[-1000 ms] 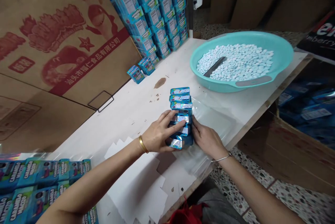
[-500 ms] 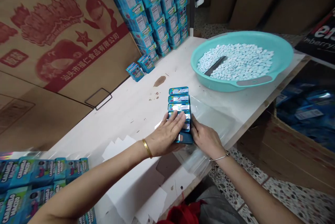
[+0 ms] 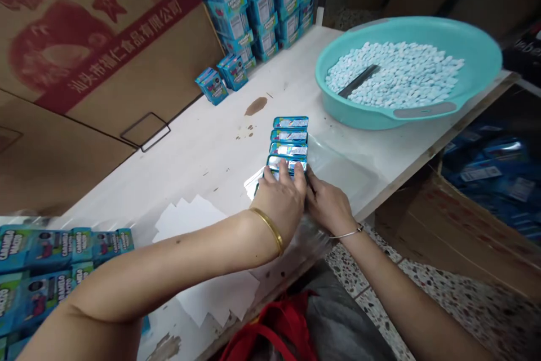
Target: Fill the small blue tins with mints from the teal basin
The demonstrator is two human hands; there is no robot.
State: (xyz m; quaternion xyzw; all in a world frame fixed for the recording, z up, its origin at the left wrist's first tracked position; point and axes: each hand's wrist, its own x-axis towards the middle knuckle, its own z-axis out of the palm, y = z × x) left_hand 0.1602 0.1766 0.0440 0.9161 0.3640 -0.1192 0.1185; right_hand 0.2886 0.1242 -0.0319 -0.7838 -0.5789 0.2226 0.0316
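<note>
A row of several small blue tins (image 3: 289, 136), narrow sides up, stands on the table. My left hand (image 3: 281, 195) lies over the near end of this row, its fingers apart and their tips on the tins. Along the row's right side is my right hand (image 3: 332, 203), with fingers curled in against the tins; its fingertips are hidden, so what they hold cannot be made out. White cards (image 3: 252, 183) stick out left of my left hand. Beneath and right of the tins lies clear plastic (image 3: 346, 166).
A turquoise basin (image 3: 359, 116) of pale blue candies (image 3: 406, 71) with a dark scoop (image 3: 359, 80) stands at the back right. Blue packs (image 3: 264, 9) are stacked behind. Cardboard boxes (image 3: 181, 62) border the left; white paper sheets (image 3: 190, 217) and more packs (image 3: 46, 248) lie nearer.
My left hand has slid toward the near end of the row, with its wrist more bent. My right hand stays at the tins' side. The camera view has shifted.
</note>
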